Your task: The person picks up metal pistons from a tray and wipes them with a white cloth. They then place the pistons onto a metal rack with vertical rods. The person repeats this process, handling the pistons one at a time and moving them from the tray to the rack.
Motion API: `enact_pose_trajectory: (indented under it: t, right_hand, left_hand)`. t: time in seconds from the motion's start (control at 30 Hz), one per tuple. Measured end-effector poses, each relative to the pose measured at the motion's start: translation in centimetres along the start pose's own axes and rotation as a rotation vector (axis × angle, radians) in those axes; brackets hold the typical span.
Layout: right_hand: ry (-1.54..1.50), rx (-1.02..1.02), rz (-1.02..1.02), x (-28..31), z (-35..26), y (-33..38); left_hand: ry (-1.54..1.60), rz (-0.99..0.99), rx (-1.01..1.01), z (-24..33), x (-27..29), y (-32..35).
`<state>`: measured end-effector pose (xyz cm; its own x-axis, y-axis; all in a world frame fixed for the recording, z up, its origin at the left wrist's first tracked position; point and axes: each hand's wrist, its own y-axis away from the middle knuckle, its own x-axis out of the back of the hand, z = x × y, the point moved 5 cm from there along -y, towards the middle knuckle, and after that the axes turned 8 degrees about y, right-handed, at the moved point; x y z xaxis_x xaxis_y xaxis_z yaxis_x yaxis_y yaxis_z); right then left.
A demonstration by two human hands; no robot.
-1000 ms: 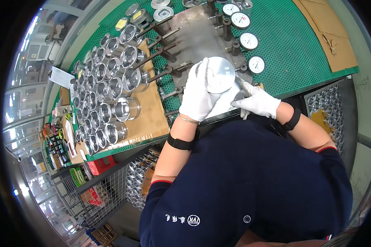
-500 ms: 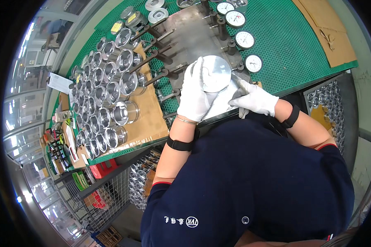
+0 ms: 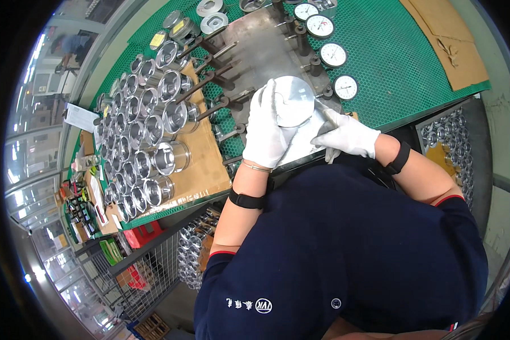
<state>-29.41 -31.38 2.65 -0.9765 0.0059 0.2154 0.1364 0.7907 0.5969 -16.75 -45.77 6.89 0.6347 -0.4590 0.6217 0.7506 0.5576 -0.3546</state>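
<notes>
My left hand [image 3: 263, 130], in a white glove, is wrapped around the left side of a shiny round metal part [image 3: 297, 103] with a flat, disc-like top. The part is over the near end of a grey steel plate [image 3: 260, 48]. At the plate's near right corner is my gloved right hand [image 3: 351, 135], its fingers bent and drawn together, apart from the round top. Whatever those fingers hold, if anything, is hidden. A bright, glossy surface shows between the two hands.
Dial gauges [image 3: 332, 55] on dark posts line the plate's right side; rods on posts [image 3: 224, 102] line its left. Several hollow metal cylinders [image 3: 173, 157] stand on cardboard [image 3: 204, 175] to the left. Green matting [image 3: 388, 62] covers the bench. More parts fill a lower right rack [image 3: 445, 136].
The bench and gauges have shifted very slightly left in the picture. Both hands keep nearly the same pose, and the round part stays in my left hand.
</notes>
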Motion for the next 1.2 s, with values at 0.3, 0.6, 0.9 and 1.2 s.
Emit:
enact_pose_trajectory:
  t: [0.3,0.6,0.9,1.2]
  right_hand:
    - [0.527,0.763,0.533,5.5,-6.9,5.5]
    - [-0.174,0.430,1.082,24.4,-0.8,0.6]
    - [-0.764,-0.137,0.523,37.0,10.6,-23.0]
    - [-0.896,0.077,0.333,36.5,8.3,-22.8]
  left_hand:
    - [0.788,-0.090,0.462,4.7,2.7,1.5]
    - [-0.120,0.356,0.321,-2.4,12.1,2.8]
    - [-0.939,0.190,0.648,-11.7,17.3,11.0]
    - [-0.823,0.137,0.785,-16.0,19.4,10.1]
